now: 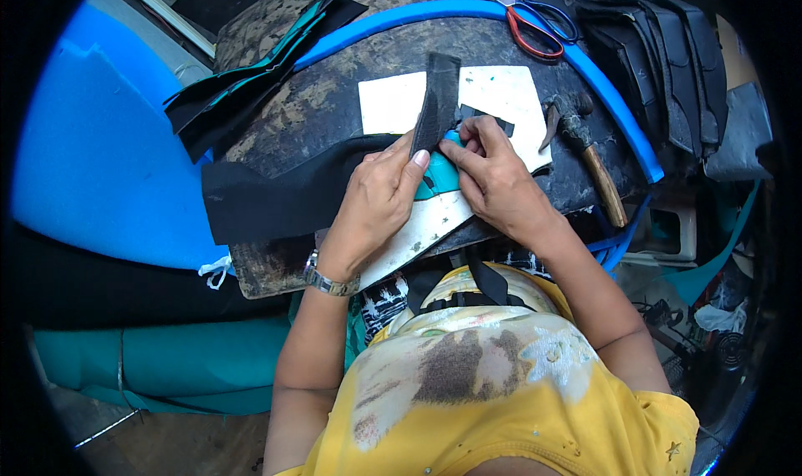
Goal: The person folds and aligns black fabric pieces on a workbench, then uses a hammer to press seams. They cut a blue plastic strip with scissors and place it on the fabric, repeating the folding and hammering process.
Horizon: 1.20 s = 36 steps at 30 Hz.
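— Teal piece point(440, 181), a small cut shape, lies on the white sheet point(501, 91) at the near edge of the worn dark work board point(351, 75), with a black strip point(436, 100) standing up from its far end.

— And the hands?

— Both are on it. The left hand point(380, 196) is curled, thumb and forefinger pinching the foot of the black strip where it meets the teal. The right hand point(493, 171) is bent over the same joint from the other side, fingertips pressing down; I cannot tell whether it holds anything small underneath.

— So how would you do this well?

— My judgement: keep the strip square to the teal edge, press from the joint outward so nothing puckers, and let the left pinch hold the alignment while the right smooths.

— What's around?

— A wide black fabric band point(276, 196) runs left from under the left hand. A hammer point(585, 142) lies just right of the right hand, red-handled scissors point(526, 16) well beyond, by the blue tube point(601, 83). Stacked black cut pieces point(660, 50) sit far right.
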Motion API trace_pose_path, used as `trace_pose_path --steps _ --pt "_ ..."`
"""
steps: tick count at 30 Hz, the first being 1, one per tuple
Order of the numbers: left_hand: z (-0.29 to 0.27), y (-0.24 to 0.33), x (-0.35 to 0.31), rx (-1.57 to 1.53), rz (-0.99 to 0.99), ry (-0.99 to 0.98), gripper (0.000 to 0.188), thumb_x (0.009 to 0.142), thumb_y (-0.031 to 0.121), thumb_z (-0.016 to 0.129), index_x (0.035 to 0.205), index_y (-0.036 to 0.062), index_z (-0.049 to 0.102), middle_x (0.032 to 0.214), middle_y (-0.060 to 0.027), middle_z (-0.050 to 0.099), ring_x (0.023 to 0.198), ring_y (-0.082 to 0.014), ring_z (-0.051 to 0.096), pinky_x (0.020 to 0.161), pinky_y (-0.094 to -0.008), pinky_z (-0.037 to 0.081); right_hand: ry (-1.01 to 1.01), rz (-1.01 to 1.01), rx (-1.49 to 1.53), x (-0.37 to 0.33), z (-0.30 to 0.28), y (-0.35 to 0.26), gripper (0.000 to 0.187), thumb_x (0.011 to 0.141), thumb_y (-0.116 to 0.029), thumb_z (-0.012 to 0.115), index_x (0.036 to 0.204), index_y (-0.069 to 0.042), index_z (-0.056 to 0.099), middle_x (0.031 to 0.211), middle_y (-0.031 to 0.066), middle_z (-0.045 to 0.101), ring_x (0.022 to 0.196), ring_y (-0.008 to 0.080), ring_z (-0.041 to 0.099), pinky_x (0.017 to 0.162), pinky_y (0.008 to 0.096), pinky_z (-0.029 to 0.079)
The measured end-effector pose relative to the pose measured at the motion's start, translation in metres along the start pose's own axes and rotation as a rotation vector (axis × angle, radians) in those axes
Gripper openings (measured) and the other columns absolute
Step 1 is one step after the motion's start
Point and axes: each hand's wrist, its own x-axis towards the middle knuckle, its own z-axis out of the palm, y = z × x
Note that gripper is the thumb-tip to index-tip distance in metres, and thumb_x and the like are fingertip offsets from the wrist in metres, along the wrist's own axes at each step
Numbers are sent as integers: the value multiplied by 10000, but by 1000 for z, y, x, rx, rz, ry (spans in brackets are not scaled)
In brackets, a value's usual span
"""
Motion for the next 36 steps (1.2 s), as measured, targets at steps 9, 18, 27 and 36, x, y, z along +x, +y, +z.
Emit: trace_pose_path --steps 9,18,27,36 --pt "7 -2 -1 -2 45 67 368 1047 224 518 1320 -7 608 1102 -251 677 816 -312 612 855 -400 469 26 97 126 0 -5 1 310 837 15 653 1141 28 712 1114 189 535 977 319 614 897 400 538" --pt "6 1 7 -187 -159 148 405 1058 254 494 809 -58 567 595 -202 456 520 -245 451 546 -418 377 13 98 153 -1 -6 -2 364 858 46 584 1195 -11 711 1141 164 524 988 262 595 935 343 502" --pt "7 -2 2 -89 40 112 334 1052 245 505 1118 -41 666 701 -184 589 605 -220 492 704 -361 433 49 155 106 2 -1 -3 318 859 39 606 1162 26 703 1108 167 534 990 282 615 913 366 518" --pt "16 6 3 -21 5 152 296 1014 230 581 1179 9 688 789 -133 636 702 -226 576 734 -334 456 44 110 274 1 -14 11 340 841 32 608 1157 7 730 1115 172 569 1012 283 628 935 358 527"
